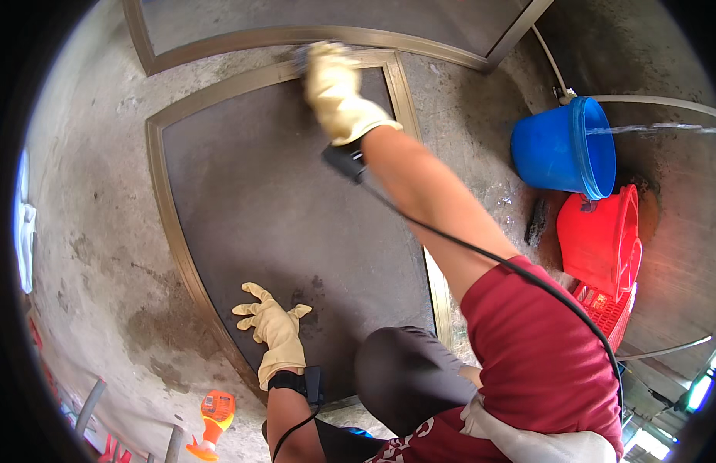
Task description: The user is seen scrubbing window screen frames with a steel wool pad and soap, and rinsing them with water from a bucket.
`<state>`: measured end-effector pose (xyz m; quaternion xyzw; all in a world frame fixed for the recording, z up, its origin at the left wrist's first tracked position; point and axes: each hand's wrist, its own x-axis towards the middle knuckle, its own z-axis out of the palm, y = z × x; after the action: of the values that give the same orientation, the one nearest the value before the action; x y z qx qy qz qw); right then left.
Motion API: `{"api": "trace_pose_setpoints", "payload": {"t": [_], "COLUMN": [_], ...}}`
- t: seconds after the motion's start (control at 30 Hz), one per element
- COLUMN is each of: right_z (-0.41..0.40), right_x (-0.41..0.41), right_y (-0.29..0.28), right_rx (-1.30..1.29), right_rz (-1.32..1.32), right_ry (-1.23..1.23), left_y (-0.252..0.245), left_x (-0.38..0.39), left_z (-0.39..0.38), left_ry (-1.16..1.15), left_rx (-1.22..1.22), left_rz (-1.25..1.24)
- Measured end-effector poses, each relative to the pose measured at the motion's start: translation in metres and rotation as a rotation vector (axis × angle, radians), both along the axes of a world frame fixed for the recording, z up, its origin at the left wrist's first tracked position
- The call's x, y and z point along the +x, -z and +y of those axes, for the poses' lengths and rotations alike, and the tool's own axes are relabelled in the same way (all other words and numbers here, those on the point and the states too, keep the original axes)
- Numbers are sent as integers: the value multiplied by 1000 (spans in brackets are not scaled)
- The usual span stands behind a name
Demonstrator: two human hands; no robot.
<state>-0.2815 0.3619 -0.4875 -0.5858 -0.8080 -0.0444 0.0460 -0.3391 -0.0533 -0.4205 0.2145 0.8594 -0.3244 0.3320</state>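
Observation:
A window screen with a metal frame and dark mesh lies before me on the concrete floor. My right hand, in a cream rubber glove, is at the far rail of the frame. It is blurred by motion, and its fingers are closed around a grey object too smeared to name, perhaps a scrubber. My left hand, gloved alike, has its fingers spread over the near left part of the mesh and holds nothing. Dark wet spots mark the mesh beside its thumb.
Beyond the far rail is another framed panel. At the right, water streams into a tilted-looking blue bucket; a red bucket and a red plastic basket are nearby. An orange spray bottle is at the lower left. A cable runs along my right arm.

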Motion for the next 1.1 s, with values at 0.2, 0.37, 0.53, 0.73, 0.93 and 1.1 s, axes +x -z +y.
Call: {"api": "trace_pose_setpoints", "payload": {"t": [0.2, 0.37, 0.53, 0.73, 0.93, 1.1], "right_z": [-7, 65, -1, 38, 20, 30], "right_x": [-23, 163, -23, -8, 152, 119], "right_y": [-25, -15, -28, -18, 22, 10], "right_rx": [-85, 130, -131, -142, 63, 166], "right_rz": [383, 268, 157, 55, 242, 264], "right_ry": [-430, 83, -107, -285, -249, -216], "left_y": [-5, -14, -6, -6, -7, -7], "left_x": [2, 12, -1, -1, -8, -15], "left_z": [10, 32, 12, 11, 15, 20], "left_ry": [0, -25, -34, -22, -79, -94], "left_rx": [-4, 29, -24, 0, -17, -35], "left_rz": [-15, -63, -23, -43, -75, -178]}}
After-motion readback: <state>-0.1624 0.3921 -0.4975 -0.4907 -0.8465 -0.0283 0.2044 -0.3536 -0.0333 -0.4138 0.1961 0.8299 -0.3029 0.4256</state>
